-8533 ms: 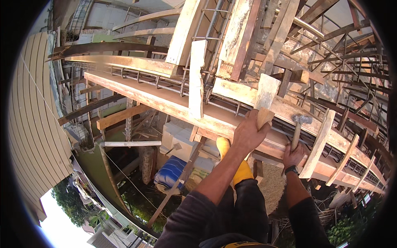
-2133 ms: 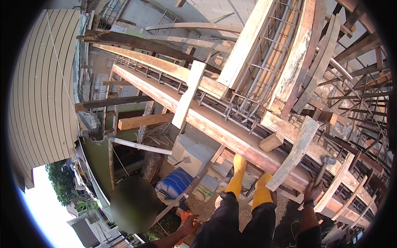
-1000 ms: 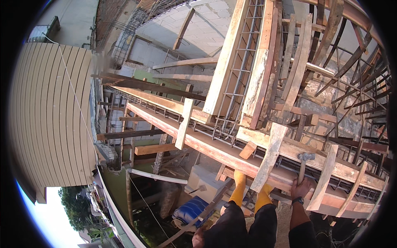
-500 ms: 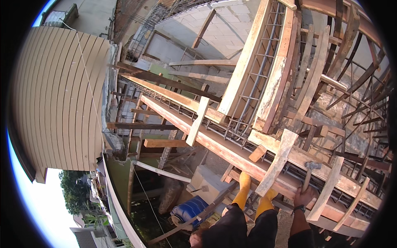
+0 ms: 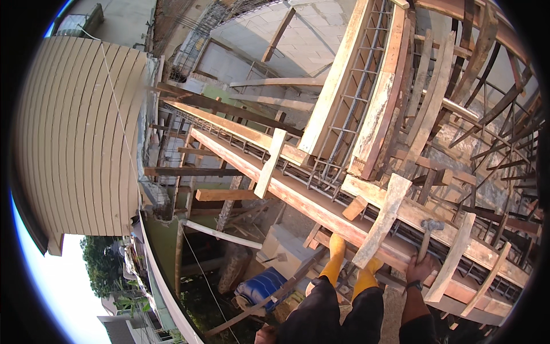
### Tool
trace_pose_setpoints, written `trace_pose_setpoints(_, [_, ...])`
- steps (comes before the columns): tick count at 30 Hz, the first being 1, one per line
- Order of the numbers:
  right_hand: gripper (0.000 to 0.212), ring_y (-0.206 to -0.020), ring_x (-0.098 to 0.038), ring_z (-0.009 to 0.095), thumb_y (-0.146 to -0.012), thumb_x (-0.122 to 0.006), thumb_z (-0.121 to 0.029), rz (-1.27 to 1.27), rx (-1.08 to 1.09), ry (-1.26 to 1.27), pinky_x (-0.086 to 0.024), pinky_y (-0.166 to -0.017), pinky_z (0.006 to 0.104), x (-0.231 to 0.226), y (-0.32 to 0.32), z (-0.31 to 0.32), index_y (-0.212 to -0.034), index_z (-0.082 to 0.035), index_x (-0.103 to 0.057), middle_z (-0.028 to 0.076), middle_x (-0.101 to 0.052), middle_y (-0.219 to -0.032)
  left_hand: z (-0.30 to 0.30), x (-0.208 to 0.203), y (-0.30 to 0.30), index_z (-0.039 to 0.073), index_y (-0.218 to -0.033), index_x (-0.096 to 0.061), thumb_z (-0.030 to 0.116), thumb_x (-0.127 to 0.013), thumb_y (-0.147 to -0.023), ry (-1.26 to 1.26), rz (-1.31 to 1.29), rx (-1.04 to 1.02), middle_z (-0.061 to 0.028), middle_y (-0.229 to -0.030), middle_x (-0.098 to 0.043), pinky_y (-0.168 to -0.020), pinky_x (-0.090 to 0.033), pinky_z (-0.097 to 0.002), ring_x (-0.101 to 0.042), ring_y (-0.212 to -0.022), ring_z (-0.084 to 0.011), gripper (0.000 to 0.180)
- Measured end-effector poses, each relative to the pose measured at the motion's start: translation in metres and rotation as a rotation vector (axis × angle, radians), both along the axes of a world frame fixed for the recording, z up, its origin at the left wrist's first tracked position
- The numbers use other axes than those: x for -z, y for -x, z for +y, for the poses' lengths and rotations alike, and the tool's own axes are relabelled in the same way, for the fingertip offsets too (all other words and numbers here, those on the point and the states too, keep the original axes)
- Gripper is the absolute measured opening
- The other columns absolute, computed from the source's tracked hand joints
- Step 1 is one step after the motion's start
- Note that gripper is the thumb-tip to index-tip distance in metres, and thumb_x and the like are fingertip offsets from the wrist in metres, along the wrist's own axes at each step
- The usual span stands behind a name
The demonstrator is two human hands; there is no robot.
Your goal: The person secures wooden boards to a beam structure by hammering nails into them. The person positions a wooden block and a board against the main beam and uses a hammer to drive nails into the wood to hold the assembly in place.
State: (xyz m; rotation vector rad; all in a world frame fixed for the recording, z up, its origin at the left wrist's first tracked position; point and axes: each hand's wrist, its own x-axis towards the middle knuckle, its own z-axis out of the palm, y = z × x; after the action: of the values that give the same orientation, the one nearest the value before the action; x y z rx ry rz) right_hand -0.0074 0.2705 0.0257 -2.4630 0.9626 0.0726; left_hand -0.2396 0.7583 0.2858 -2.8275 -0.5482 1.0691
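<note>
My right hand (image 5: pixel 421 268) is closed round the handle of a hammer (image 5: pixel 425 243), and a watch circles that wrist. The hammer's grey head rests over the formwork trough, between two short wooden cross-pieces. One is a wide, weathered board (image 5: pixel 385 221) to its left; the other is a paler board (image 5: pixel 452 258) to its right. Along the trough runs a reddish side plank (image 5: pixel 321 211), with steel reinforcement bars (image 5: pixel 404 234) inside. At the lower edge, left of my dark-trousered legs, only part of my left hand (image 5: pixel 266 334) shows; its fingers cannot be made out.
My yellow boots (image 5: pixel 337 252) are beside the reddish plank, high above the ground. A second formwork trough with a steel cage (image 5: pixel 355 92) joins from the far side. Below lies a blue drum (image 5: pixel 260 289). Loose planks and props (image 5: pixel 435 109) crowd the right; a ribbed roof (image 5: pixel 83 137) is at left.
The whole view has shifted slightly. My left hand has moved a little to the left at the lower edge. My right hand still grips the hammer in nearly the same place.
</note>
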Motion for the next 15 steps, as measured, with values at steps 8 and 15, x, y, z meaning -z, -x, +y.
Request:
trace_pose_setpoints(8, [0.039,-0.093,-0.054,0.047,-0.088,-0.065,-0.031,-0.004,-0.011,-0.004,-0.039,-0.091,0.0556,0.005,-0.004,-0.004,-0.109,0.001,-0.058,0.025,-0.059,-0.093,-0.040,-0.074,-0.151,0.007,-0.096,-0.069,0.037,-0.058,-0.098,0.201,0.469,-0.543,-0.0098,-0.079,-0.067,-0.077,-0.055,-0.0394,-0.070,-0.081,-0.0263,0.032])
trace_pose_setpoints(15, [0.052,-0.102,-0.057,0.047,-0.092,-0.062,-0.036,0.100,-0.065,0.033,-0.042,-0.091,0.0537,0.013,0.003,-0.002,-0.125,0.004,-0.054,0.027,-0.062,-0.105,0.062,-0.058,-0.114,0.004,-0.092,-0.064,0.026,-0.060,-0.094,0.434,0.761,-0.258,-0.0149,-0.083,-0.070,-0.073,-0.056,-0.0450,-0.072,-0.084,-0.0316,0.022])
